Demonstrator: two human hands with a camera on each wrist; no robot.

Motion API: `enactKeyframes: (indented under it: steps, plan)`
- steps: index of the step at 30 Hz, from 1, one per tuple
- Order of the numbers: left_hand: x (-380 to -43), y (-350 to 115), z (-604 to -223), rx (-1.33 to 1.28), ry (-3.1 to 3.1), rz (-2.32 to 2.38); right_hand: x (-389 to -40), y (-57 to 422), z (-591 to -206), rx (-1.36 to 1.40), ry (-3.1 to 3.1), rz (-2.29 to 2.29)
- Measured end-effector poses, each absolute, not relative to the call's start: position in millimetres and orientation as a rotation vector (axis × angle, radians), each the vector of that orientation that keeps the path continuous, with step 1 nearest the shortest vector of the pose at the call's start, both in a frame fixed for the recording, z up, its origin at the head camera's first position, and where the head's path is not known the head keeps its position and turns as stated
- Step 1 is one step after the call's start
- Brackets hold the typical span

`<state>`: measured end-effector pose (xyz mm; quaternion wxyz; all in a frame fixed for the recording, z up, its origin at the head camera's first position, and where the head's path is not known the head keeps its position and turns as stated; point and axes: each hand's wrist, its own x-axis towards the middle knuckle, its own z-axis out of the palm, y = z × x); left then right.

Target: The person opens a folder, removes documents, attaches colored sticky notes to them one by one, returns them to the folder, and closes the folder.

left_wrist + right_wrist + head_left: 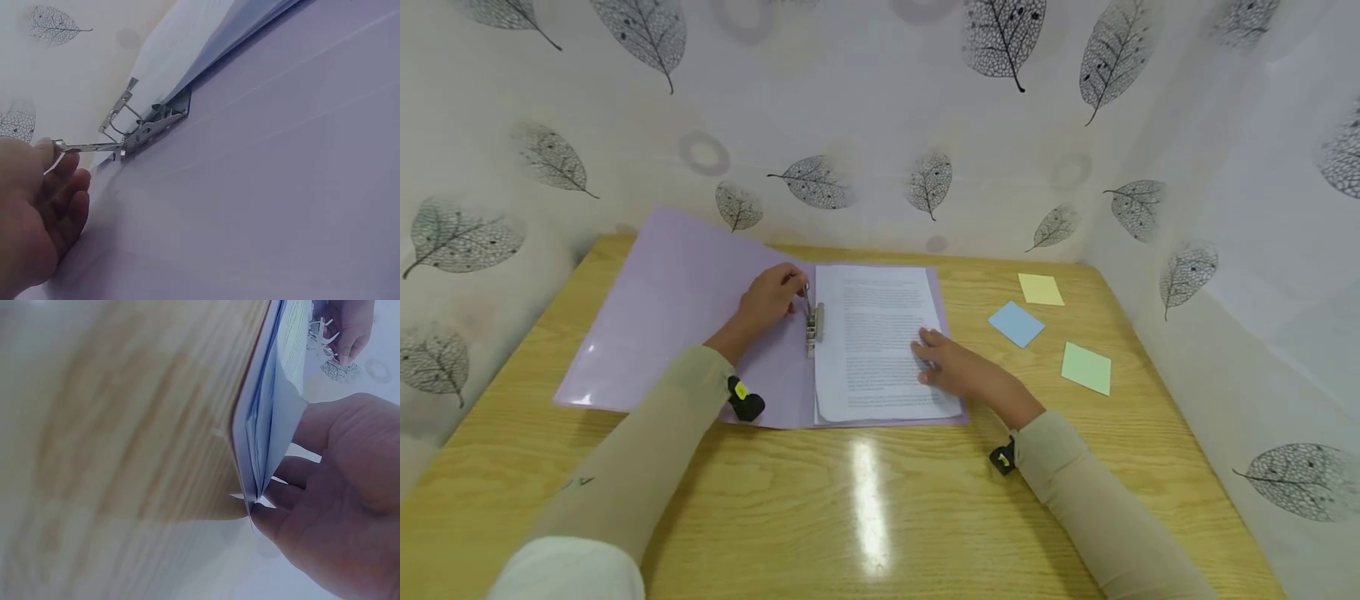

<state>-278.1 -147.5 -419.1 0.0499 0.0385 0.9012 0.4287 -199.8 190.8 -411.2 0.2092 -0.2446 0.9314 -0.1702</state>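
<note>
A purple lever arch folder point(677, 308) lies spread on the table, its left cover slightly raised. Its metal ring clip point(150, 128) sits along the spine, and a thin lever point(94, 147) sticks out from it. My left hand point(770, 297) pinches the end of that lever between thumb and finger; its other fingers are bent below. On the folder's right side lies a stack of printed sheets point(880, 342). My right hand point(958, 367) rests on the right edge of the stack, fingers spread. In the right wrist view the sheets' edges point(265, 425) stand slightly apart beside the fingers.
Right of the folder lie a yellow sticky note point(1041, 289), a blue sticky note point(1016, 323) and a green sticky note point(1086, 368). The wooden table point(775, 500) meets a leaf-patterned wall covering point(865, 108) at the back and sides.
</note>
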Motion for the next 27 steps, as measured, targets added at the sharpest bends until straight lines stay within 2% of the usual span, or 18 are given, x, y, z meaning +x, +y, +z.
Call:
enactKeyframes:
  steps: [16, 27]
  plan:
    - [-285.8, -136.1, -430.1, 0.068, 2.863, 0.94, -197.7, 189.4, -411.2, -0.68, 2.603, -0.452]
    - [-285.4, -134.9, -432.5, 0.046, 2.854, 0.937, -196.0, 187.6, -409.3, -0.672, 2.603, -0.424]
